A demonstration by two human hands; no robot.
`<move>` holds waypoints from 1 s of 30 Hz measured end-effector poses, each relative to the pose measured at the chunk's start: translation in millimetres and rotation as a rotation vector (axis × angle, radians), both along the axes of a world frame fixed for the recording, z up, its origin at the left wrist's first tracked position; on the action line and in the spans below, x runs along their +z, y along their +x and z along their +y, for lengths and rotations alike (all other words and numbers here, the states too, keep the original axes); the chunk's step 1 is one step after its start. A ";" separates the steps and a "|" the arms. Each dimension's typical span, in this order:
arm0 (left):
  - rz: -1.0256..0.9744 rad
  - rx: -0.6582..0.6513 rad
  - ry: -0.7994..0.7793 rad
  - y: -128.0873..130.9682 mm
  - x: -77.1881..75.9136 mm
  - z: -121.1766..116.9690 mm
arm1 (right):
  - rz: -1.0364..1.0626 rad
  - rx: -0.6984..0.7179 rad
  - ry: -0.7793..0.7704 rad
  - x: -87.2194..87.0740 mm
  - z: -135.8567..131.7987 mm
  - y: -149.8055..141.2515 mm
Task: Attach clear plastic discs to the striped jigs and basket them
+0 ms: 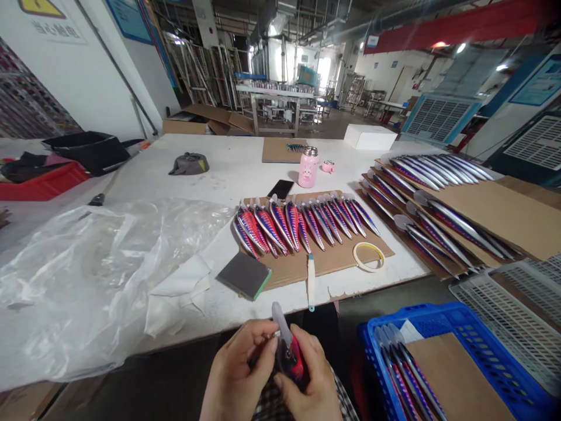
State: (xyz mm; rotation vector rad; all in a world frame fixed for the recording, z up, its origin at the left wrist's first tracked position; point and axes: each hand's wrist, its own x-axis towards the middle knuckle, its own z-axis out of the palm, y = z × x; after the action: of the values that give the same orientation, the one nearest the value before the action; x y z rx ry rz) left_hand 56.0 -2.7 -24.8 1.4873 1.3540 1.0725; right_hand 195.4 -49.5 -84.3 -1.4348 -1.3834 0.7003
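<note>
From my remote seat, the left grip [239, 365] and right grip [309, 380] are both pressed closed around a red-and-purple fishing lure [291, 355], held just below the near edge of the surface [197, 327] with its pale lip [279, 320] pointing up. The fingers hide much of the lure's body, and I can't make out the small metal bit by the left fingertips.

My worry is a slip: the glossy body could squirm loose under uneven pressure and drop past the checked cloth [272, 403] to the floor. Twisting could also stress the thin lip, and I can't tell if it would crack. A careless elbow might catch the white-handled tool [311, 280] lying at the edge — or the lures on cardboard [302, 225] just beyond it.
</note>
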 end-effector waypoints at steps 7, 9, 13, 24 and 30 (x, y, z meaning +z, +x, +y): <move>0.046 -0.031 0.012 -1.6 1.9 -0.4 | -0.125 0.001 0.030 2.2 0.6 1.7; 0.033 -0.029 0.008 -0.9 3.0 -1.2 | -0.141 0.011 0.037 3.7 0.7 2.2; -0.025 -0.047 -0.032 0.1 5.8 -0.9 | -0.148 0.025 0.016 3.4 0.2 2.6; 0.221 -0.091 0.268 -5.3 16.1 3.1 | -0.130 0.053 0.016 0.9 1.3 5.9; 0.303 -0.143 0.144 -3.7 21.2 2.1 | -0.153 0.039 0.048 0.4 1.6 7.7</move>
State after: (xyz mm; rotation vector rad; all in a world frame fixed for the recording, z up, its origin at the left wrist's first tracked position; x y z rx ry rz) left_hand 52.3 -0.6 -3.6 1.8830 1.3711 0.8948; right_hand 203.1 -47.9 -83.9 -1.4511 -1.5392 0.5880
